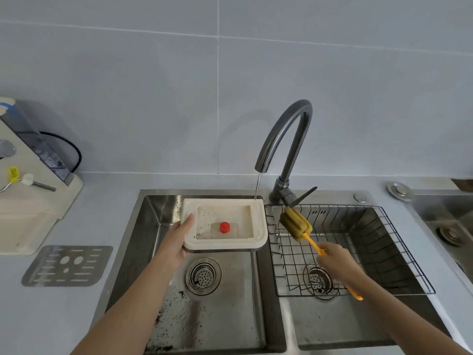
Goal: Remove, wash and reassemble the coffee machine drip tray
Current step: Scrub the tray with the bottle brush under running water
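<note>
Left hand [176, 242] gripping cream rectangular plastic drip tray [258, 234] under dark gooseneck faucet [286, 139] stream, right hand [335, 260] clenching yellow sponge brush [295, 224] right of faucet.

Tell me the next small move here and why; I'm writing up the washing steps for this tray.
Probably bring the yellow sponge brush, held in the right hand over the black wire rack, leftward into the cream plastic drip tray. The left hand holds that tray under the running grey tap, and dark specks still dot its floor near the red float.
</note>
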`<state>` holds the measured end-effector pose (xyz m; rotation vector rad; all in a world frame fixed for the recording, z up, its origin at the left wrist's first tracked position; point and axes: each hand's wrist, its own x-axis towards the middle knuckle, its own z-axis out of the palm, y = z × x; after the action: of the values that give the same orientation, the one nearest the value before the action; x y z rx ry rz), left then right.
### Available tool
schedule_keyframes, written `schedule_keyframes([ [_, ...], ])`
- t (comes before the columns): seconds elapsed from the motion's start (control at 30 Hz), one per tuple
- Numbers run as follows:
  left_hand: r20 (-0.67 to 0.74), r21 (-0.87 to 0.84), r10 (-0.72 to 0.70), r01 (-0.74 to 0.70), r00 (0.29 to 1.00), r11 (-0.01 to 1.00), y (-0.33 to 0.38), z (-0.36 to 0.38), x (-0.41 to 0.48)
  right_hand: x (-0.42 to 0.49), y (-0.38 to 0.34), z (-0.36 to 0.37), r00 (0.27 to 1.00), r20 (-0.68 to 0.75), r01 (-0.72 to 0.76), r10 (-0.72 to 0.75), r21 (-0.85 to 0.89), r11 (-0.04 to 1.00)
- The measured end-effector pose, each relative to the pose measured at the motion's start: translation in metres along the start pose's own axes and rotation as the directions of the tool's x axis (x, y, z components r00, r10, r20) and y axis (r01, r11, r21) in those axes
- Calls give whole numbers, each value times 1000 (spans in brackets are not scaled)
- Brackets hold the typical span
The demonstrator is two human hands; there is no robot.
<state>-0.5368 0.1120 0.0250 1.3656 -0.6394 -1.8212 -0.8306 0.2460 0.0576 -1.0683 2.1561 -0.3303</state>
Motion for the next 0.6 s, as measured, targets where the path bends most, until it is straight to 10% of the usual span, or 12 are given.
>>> schedule_keyframes([
  [0.3, 29, -18, -1, 1, 1000, 1000, -6, 6, 5, -42, -30, -32, 940, -6, 337, -342, -156, 928],
  [0.6, 104, -63, -43, 50, 994, 997, -12, 15, 10, -45, -64, -29, 917, 97, 371, -387, -564, 738],
])
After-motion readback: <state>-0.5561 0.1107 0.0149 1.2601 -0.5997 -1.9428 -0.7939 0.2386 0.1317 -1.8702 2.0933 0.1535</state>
